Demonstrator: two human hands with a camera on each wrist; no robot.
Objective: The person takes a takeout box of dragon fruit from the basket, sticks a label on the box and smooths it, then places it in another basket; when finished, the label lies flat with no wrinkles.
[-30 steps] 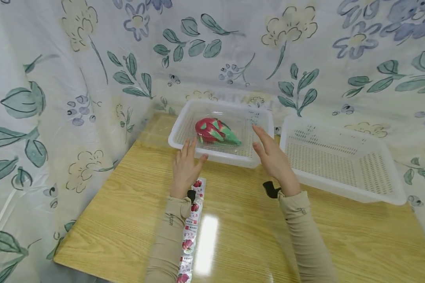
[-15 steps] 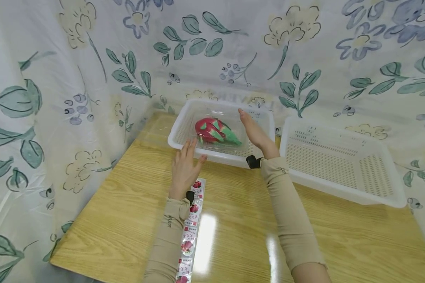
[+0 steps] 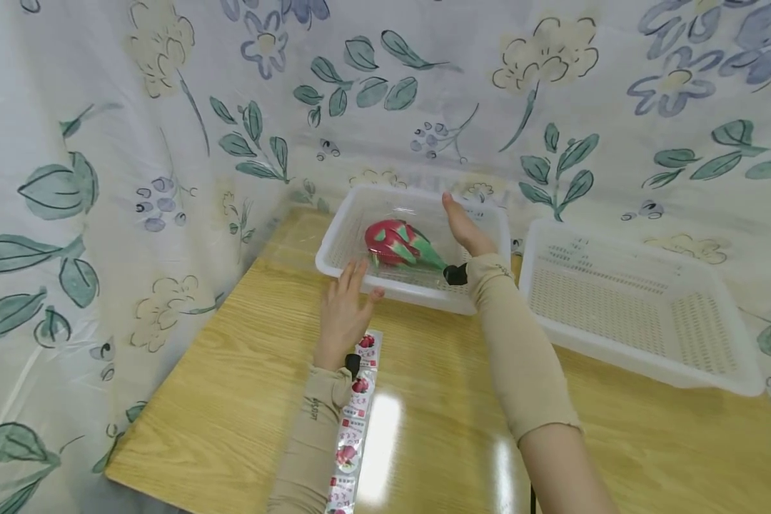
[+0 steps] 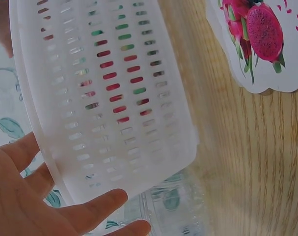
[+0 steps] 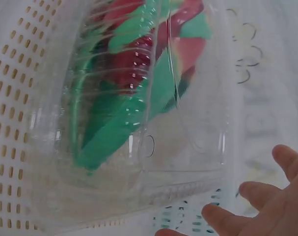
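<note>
A dragon fruit [image 3: 392, 243], red with green tips, lies in a clear plastic box [image 5: 188, 142] inside the left white basket [image 3: 411, 290]. My left hand [image 3: 345, 314] is at this basket's front-left edge. In the left wrist view, the spread fingers [image 4: 92, 209] lie about its rim, some partly behind it; whether they press on it I cannot tell. My right hand [image 3: 465, 230] reaches over the basket's right part. Its spread fingers [image 5: 259, 196] appear beside the end of the box in the right wrist view, apparently without gripping it.
A second white perforated basket [image 3: 617, 303] stands to the right. A strip of dragon fruit labels [image 3: 350, 453] lies on the wooden table [image 3: 450, 400], partly under my left forearm. Another clear plastic piece [image 3: 292, 235] lies left of the first basket. A flowered curtain hangs behind.
My right hand has moved left and farther in over the left basket. My left hand stays at the basket's front edge. The head view has shifted slightly.
</note>
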